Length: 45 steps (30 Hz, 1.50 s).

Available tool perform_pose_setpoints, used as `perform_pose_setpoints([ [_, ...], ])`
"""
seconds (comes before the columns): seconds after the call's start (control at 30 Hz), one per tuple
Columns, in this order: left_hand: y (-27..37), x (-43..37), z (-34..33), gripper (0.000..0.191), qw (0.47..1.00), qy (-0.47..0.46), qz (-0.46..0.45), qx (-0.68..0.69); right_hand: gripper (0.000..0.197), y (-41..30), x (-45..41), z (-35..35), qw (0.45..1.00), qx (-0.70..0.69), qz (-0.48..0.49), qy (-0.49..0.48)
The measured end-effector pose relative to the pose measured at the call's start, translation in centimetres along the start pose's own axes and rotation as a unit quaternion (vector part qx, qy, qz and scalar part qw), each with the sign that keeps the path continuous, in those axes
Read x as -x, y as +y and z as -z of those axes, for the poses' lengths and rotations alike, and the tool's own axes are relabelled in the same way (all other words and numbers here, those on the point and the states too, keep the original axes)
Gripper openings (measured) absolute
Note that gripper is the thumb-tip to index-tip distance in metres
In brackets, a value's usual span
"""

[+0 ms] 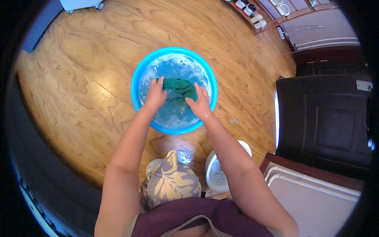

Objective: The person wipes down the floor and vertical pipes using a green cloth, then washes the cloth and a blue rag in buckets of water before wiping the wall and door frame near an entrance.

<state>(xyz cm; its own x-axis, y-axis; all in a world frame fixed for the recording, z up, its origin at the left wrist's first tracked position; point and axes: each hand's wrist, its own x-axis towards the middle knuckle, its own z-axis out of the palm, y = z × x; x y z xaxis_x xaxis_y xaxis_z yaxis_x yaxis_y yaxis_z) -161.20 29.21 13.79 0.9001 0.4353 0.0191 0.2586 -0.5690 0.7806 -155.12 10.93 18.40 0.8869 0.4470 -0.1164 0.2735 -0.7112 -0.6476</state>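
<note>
A round blue plastic basin (174, 132) with soapy water stands on the wood-patterned floor. In its water lies a wet green cloth (179, 86), bunched up and partly under the surface. At the cloth's left end is my left hand (157, 93), its fingers bent over the edge of the fabric. My right hand (200, 100) is at the right end, thumb against the cloth and fingers spread along its far side. Both hands grip the fabric between thumb and fingers, as far as the water lets me see.
A white tub (217, 177) with suds stands beside my right forearm. Wet floor (185, 155) shines below the basin. A shoe rack (274, 23) is at upper right, a dark door (322, 118) at right, a dark sofa-like piece (44, 166) at left, a suitcase (78, 4) at upper left.
</note>
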Motion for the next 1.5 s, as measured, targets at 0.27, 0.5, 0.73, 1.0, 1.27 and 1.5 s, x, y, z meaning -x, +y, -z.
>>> perform_pose_setpoints([
  [0.27, -1.2, 0.4, -0.5, 0.031, 0.961, -0.142, 0.049, -0.232, 0.05, 2.6, 2.5, 0.3, 0.985, -0.003, -0.005, -0.171],
  [0.5, 4.3, -1.0, 3.9, 0.039, 0.999, -0.017, -0.028, 0.021, 0.048, -1.0, 3.4, 1.4, 0.991, -0.095, -0.046, -0.087],
  [0.73, 12.7, 0.4, 8.1, 0.028, 0.98, -0.097, -0.168, 0.038, 0.066, -6.9, 1.6, 5.1, 0.96, -0.274, 0.053, -0.008],
  [1.0, 15.4, 0.6, 10.6, 0.045, 0.965, -0.083, -0.22, 0.112, 0.036, -10.2, 1.3, 6.8, 0.972, -0.212, -0.003, -0.106],
  [1.27, 7.7, 0.8, 7.0, 0.074, 0.944, -0.187, -0.157, 0.223, 0.019, -10.6, 1.6, 7.9, 0.798, -0.592, -0.102, -0.053],
  [1.5, 5.5, 0.2, 3.6, 0.05, 0.905, -0.177, 0.167, 0.348, 0.033, -5.3, 0.9, 7.7, 0.721, -0.673, -0.165, -0.016],
])
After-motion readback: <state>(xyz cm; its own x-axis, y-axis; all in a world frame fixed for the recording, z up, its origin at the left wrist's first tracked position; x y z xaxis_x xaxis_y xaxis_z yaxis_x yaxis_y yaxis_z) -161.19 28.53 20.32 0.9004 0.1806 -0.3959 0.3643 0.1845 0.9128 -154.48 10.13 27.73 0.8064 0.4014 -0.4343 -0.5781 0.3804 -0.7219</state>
